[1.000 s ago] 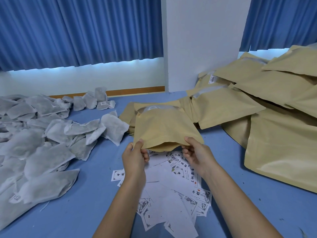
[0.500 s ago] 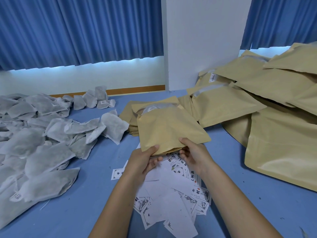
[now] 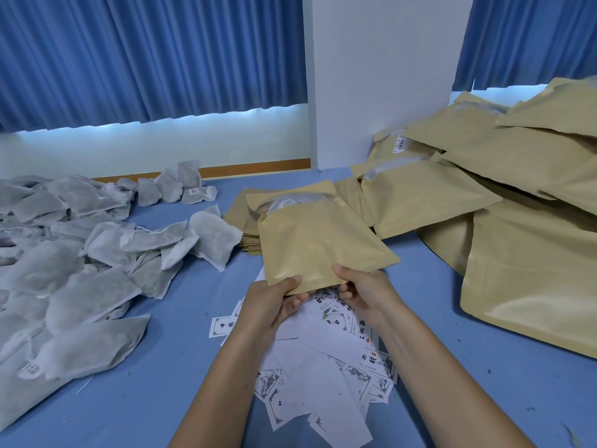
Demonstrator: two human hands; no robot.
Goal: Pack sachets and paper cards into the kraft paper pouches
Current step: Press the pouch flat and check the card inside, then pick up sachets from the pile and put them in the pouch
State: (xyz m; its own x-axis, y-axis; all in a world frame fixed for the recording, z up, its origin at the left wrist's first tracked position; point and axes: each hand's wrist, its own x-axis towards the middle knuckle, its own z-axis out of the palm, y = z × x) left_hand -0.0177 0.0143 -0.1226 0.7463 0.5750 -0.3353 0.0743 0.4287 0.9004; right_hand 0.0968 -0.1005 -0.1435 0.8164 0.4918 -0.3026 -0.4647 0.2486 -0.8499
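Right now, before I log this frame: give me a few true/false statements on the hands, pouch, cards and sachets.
1. The left hand and right hand both hold one kraft pouch by its near edge. True.
2. The paper cards lie spread on the table under the hands. True.
3. The sachets are piled on the table's right side. False: they lie on the left, and the pouch heap is on the right.
4. The right hand rests idle on the table. False: it pinches the kraft pouch.
5. A flat stack of pouches lies behind the held one. True.
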